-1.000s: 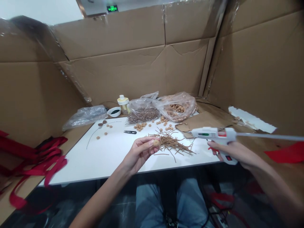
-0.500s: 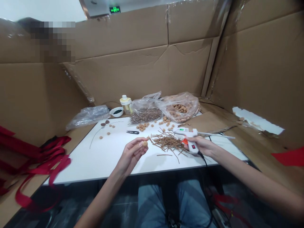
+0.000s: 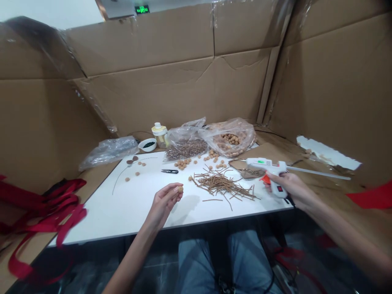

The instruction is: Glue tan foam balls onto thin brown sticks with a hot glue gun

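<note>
1. Along the back of the white tabletop [image 3: 128, 216], with cardboard walls [image 3: 171, 94] rising behind, sit a plastic bag of tan balls [image 3: 229, 141] and a plastic bag of brown sticks [image 3: 185, 150].
2. Just left of those, a yellow-capped jar [image 3: 159, 134] stands beside a white bowl [image 3: 147, 144].
3. Mid-table, a loose pile of sticks [image 3: 220, 185] lies right of black snips [image 3: 169, 171].
4. Over at the right edge, the right hand [image 3: 290, 185] is wrapped firmly round the grip of a white hot glue gun [image 3: 269, 167], lifted clear of the tabletop.
5. And front and centre, the left hand [image 3: 162, 202] pinches narrow, a tan ball [image 3: 180, 189] held at its fingertips, above the tabletop, left of the pile.
</note>
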{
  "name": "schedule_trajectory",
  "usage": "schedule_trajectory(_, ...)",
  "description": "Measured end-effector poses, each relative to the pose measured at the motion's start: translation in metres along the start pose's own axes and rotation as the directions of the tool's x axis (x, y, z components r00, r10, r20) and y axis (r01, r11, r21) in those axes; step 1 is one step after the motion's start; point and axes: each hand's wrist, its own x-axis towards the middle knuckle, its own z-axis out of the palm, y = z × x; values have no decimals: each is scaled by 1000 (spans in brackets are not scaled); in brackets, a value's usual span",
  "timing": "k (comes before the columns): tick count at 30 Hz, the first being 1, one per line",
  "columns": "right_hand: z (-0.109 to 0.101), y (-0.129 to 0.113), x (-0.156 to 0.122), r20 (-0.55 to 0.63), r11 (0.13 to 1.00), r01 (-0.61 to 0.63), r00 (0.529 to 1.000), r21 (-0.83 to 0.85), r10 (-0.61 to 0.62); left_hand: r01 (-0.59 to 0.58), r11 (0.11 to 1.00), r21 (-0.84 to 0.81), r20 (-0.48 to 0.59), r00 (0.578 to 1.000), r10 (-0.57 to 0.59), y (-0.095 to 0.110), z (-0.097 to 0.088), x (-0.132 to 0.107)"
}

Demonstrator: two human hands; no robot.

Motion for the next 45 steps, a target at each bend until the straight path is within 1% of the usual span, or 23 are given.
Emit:
schedule_trajectory(2,-19,4,5,-94,999,-18,995,-49,13,-2,1000,17,3,1000,2,-1,-1,2)
schedule_trajectory(4,-34,7,16,-139,994,-38,990,-105,23,0,1000,31,13,1000,0,-3,1,4)
schedule_trajectory(8,-49,5,46,-222,955,-47,975,-294,-20,-1,1000,23,30,1000,0,-8,7,13)
schedule_trajectory(10,-55,2,58,-286,894,-62,955,-443,-75,2,1000,8,30,1000,-2,-10,9,17)
schedule_trajectory(14,-69,-4,66,-335,688,-114,921,-716,-196,16,1000,-4,14,1000,-16,-13,6,21)
schedule_trajectory(16,-68,-9,61,-336,601,-109,899,-792,-280,23,1000,-18,-1,1000,-23,-14,2,22)
schedule_trajectory(17,-61,-12,57,-325,571,-84,885,-817,-334,28,999,-27,-9,1000,-28,-15,0,23)
schedule_trajectory(18,-50,-14,53,-292,545,-35,872,-837,-392,34,999,-37,-17,999,-35,-16,-2,24)
schedule_trajectory(20,-13,-17,44,-168,497,124,848,-859,-502,49,997,-54,-28,998,-50,-18,-6,26)
schedule_trajectory(22,42,-15,37,66,439,355,833,-825,-549,60,996,-68,-32,998,-62,-21,-8,29)
schedule_trajectory(23,74,-12,35,209,410,480,808,-775,-551,60,995,-74,-33,997,-63,-23,-9,30)
schedule_trajectory(24,106,-8,34,353,384,592,768,-708,-535,59,995,-79,-33,998,-61,-25,-9,32)
schedule_trajectory(25,137,-3,34,462,365,670,724,-646,-512,55,995,-83,-32,998,-58,-27,-10,33)
schedule_trajectory(27,190,8,37,603,337,765,641,-548,-474,48,995,-85,-28,998,-51,-30,-11,36)
schedule_trajectory(28,210,12,40,637,330,784,620,-526,-458,45,995,-85,-26,999,-47,-31,-12,37)
schedule_trajectory(29,224,16,44,658,325,795,607,-513,-446,42,996,-84,-26,999,-44,-32,-13,37)
schedule_trajectory(31,238,18,52,668,324,799,601,-506,-440,36,996,-83,-28,999,-38,-34,-14,38)
schedule_trajectory(33,235,15,60,660,334,795,606,-506,-443,33,996,-78,-29,999,-36,-36,-15,38)
schedule_trajectory(36,209,7,68,675,349,798,602,-491,-427,46,997,-63,-13,999,-47,-38,-14,37)
schedule_trajectory(39,178,1,67,746,350,827,553,-440,-370,66,997,-46,16,998,-65,-39,-12,37)
schedule_trajectory(41,164,2,62,788,345,845,518,-409,-332,78,996,-38,34,996,-76,-39,-11,37)
schedule_trajectory(43,159,4,56,807,334,858,493,-390,-323,86,996,-32,47,995,-85,-39,-10,37)
schedule_trajectory(45,162,7,52,813,316,871,474,-377,-337,91,995,-29,54,994,-90,-39,-8,37)
